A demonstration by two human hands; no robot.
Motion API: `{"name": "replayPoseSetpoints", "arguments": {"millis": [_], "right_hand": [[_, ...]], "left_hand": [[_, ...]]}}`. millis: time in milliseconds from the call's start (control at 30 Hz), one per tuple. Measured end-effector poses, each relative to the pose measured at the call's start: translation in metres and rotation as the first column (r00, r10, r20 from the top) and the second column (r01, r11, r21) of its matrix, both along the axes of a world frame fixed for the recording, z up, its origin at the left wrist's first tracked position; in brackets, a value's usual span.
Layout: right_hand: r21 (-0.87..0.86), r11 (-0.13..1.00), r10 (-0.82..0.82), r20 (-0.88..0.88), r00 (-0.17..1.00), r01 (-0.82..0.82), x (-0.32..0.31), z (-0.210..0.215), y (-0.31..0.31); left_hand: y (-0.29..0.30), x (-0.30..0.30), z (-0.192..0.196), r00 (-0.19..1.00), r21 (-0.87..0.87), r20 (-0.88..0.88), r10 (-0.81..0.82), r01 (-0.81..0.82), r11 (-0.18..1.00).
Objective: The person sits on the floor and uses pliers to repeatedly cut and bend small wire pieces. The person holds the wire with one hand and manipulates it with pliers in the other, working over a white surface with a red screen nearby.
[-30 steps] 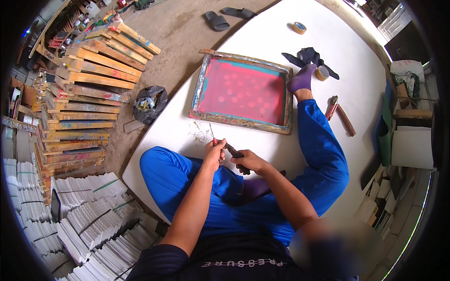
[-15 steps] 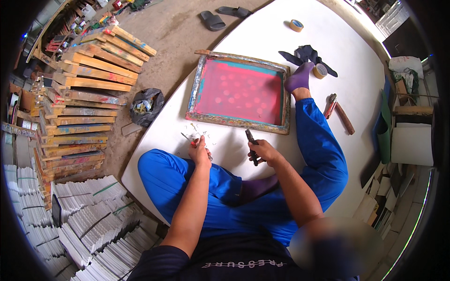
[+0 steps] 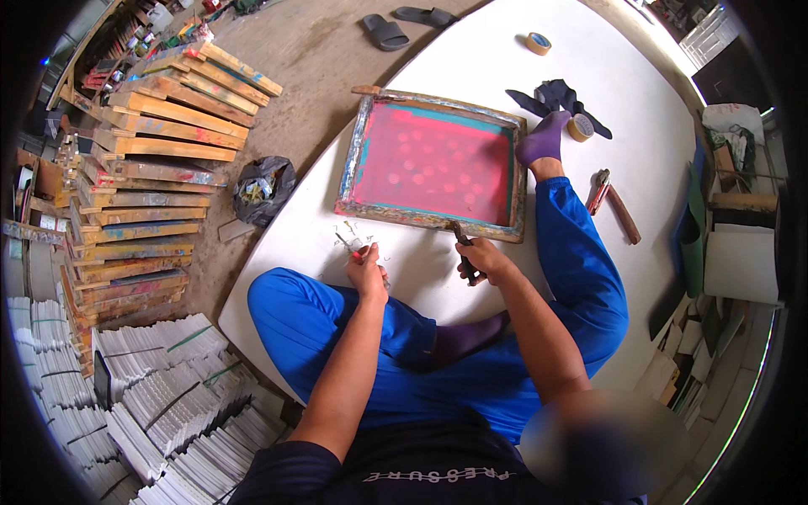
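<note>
A screen printing frame with worn, paint-stained wooden sides and a pink mesh edged in teal lies flat on the white board in front of me. My right hand is closed round dark-handled pliers, whose tip meets or overlaps the frame's near edge. Left of that, my left hand grips a thin tool with a red handle, apparently a screwdriver. Its shaft points away to the left, over several small bent bits, perhaps staples, scattered on the board.
To my right lie a hammer and a red-handled tool. Tape rolls and a dark cloth are farther off. Wooden frames and bundled white stacks stand at left, near a black bag.
My right hand has moved forward and slightly right, bringing the pliers' tip to the frame's near edge. My left hand has shifted a little to the right with its tool.
</note>
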State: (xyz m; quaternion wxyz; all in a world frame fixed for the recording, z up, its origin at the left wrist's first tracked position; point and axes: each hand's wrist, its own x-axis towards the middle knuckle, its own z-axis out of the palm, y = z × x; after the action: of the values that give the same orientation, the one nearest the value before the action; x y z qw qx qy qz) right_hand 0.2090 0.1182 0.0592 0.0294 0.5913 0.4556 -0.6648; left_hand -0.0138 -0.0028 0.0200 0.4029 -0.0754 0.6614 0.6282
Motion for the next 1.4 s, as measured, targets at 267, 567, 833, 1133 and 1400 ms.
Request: {"name": "replayPoseSetpoints", "arguments": {"millis": [267, 567, 833, 1133, 1400], "right_hand": [[0.35, 0.896, 0.141, 0.358, 0.923, -0.273, -0.008, -0.002, -0.007], [0.495, 0.814, 0.026, 0.492, 0.87, -0.304, -0.018, -0.012, -0.04], [0.632, 0.726, 0.033, 0.362, 0.932, -0.271, -0.006, -0.014, -0.062], [0.618, 0.663, 0.314, 0.283, 0.906, -0.423, -0.045, 0.0, -0.088], [0.522, 0.733, 0.453, 0.105, 0.885, -0.437, -0.051, -0.001, -0.08]], "left_hand": [[0.003, 0.002, -0.004, 1.0, 0.005, 0.0, 0.006, -0.006, 1.0], [0.004, 0.0, -0.007, 0.998, 0.0, -0.04, -0.046, 0.046, 0.999], [-0.006, 0.014, 0.0, 0.926, 0.132, 0.112, -0.361, 0.346, 0.929], [-0.016, 0.01, 0.02, 0.854, 0.228, 0.151, -0.499, 0.461, 0.858], [-0.013, 0.004, 0.003, 0.917, 0.244, 0.157, -0.366, 0.323, 0.914]]}}
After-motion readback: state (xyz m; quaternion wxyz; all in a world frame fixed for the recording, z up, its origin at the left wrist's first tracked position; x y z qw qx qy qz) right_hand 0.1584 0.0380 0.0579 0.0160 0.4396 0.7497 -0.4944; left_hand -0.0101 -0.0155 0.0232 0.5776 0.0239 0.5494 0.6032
